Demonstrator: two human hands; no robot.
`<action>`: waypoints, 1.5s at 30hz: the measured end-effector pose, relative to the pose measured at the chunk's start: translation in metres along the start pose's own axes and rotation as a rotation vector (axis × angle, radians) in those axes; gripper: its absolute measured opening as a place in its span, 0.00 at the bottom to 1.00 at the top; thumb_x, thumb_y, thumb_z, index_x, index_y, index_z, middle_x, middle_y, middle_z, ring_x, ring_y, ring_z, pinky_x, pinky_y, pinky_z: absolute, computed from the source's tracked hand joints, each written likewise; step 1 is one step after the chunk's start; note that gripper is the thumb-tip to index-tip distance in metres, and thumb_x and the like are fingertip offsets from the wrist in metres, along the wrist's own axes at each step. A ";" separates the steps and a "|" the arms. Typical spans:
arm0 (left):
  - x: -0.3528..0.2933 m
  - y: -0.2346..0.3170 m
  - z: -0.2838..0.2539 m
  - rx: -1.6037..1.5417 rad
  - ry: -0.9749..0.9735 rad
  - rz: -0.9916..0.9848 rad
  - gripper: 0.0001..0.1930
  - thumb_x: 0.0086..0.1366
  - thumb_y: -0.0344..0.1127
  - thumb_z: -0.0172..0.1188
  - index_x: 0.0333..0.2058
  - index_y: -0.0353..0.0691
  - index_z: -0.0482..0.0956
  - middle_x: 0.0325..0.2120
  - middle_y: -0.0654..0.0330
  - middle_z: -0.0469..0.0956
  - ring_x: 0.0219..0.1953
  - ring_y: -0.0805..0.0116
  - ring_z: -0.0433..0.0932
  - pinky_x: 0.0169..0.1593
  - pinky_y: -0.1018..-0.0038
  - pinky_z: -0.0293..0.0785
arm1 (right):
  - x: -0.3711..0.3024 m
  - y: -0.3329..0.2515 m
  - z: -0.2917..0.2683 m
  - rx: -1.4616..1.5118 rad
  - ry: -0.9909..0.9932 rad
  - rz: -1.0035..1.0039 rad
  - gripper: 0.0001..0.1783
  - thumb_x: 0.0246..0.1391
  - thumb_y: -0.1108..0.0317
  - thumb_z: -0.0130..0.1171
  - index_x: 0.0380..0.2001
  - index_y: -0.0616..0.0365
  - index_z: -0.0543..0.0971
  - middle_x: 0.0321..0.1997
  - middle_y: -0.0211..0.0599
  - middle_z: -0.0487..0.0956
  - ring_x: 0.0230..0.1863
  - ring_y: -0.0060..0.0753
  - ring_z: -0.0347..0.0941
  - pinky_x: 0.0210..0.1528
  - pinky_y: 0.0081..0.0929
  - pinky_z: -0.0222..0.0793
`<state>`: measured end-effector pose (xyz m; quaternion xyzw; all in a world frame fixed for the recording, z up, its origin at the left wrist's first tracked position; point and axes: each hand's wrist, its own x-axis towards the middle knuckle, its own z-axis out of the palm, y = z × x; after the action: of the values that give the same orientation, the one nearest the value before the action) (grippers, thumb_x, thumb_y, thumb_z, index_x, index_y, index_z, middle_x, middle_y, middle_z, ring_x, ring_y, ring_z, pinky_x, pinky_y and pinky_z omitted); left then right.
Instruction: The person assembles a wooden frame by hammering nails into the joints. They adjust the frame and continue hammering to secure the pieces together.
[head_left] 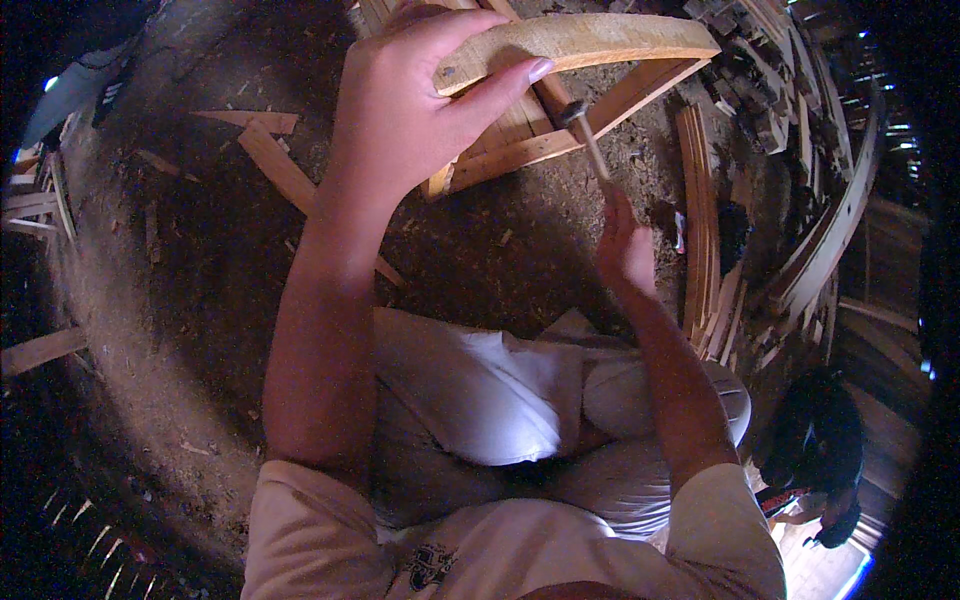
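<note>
My left hand (415,110) grips the near end of a pale wooden board (590,42), thumb below and fingers over the top. That board is the raised edge of a wooden frame (515,160), whose slats and side rails stand tilted on the ground beyond my knees. In my right hand (628,250) is the thin wooden handle of a hammer (574,112). Its dark metal head is up beside the frame's lower rail, in front of a slat. Whether the head touches the wood, I cannot tell.
Loose wood strips (275,165) lie on the dirt floor (190,290) at left. Long stacked boards (700,220) and scrap wood (780,90) line the right side. A dark shape (815,440) at lower right is unclear. My legs (480,390) are folded below the work.
</note>
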<state>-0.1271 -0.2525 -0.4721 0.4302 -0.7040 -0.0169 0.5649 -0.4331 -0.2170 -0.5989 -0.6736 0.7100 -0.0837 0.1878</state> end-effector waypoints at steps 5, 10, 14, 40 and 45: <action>0.000 0.002 0.000 0.007 -0.012 -0.050 0.16 0.56 0.36 0.75 0.41 0.34 0.84 0.33 0.54 0.84 0.36 0.65 0.84 0.44 0.72 0.79 | 0.007 0.025 0.009 0.203 -0.151 0.067 0.23 0.70 0.60 0.47 0.65 0.51 0.69 0.38 0.62 0.80 0.36 0.62 0.80 0.35 0.52 0.73; 0.001 0.002 -0.002 -0.002 -0.026 -0.025 0.17 0.57 0.37 0.76 0.41 0.33 0.84 0.34 0.54 0.84 0.36 0.66 0.84 0.44 0.72 0.79 | 0.003 0.004 -0.002 0.150 0.128 -0.075 0.22 0.70 0.63 0.47 0.64 0.55 0.68 0.33 0.61 0.80 0.32 0.63 0.79 0.30 0.54 0.71; -0.001 0.001 0.001 -0.030 -0.022 -0.070 0.17 0.57 0.37 0.75 0.41 0.34 0.84 0.34 0.54 0.85 0.37 0.66 0.84 0.44 0.72 0.79 | 0.009 0.034 0.021 0.090 -0.080 -0.129 0.20 0.70 0.65 0.47 0.62 0.56 0.69 0.31 0.60 0.80 0.30 0.59 0.80 0.28 0.52 0.70; 0.013 0.003 -0.005 -0.065 -0.039 -0.029 0.15 0.58 0.36 0.73 0.39 0.31 0.84 0.32 0.48 0.84 0.36 0.56 0.86 0.40 0.68 0.80 | -0.002 0.005 0.005 0.171 0.154 -0.138 0.15 0.69 0.66 0.46 0.56 0.54 0.70 0.33 0.58 0.81 0.33 0.68 0.78 0.31 0.56 0.71; 0.013 0.007 -0.003 -0.082 -0.041 -0.032 0.16 0.57 0.37 0.74 0.39 0.30 0.83 0.32 0.47 0.84 0.34 0.56 0.86 0.39 0.68 0.79 | 0.004 0.036 0.032 -0.046 -0.076 -0.198 0.15 0.70 0.66 0.46 0.56 0.55 0.71 0.34 0.60 0.81 0.32 0.67 0.79 0.29 0.54 0.72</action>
<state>-0.1281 -0.2550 -0.4573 0.4173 -0.7073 -0.0638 0.5671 -0.4546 -0.2142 -0.6423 -0.7473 0.6340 -0.0601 0.1897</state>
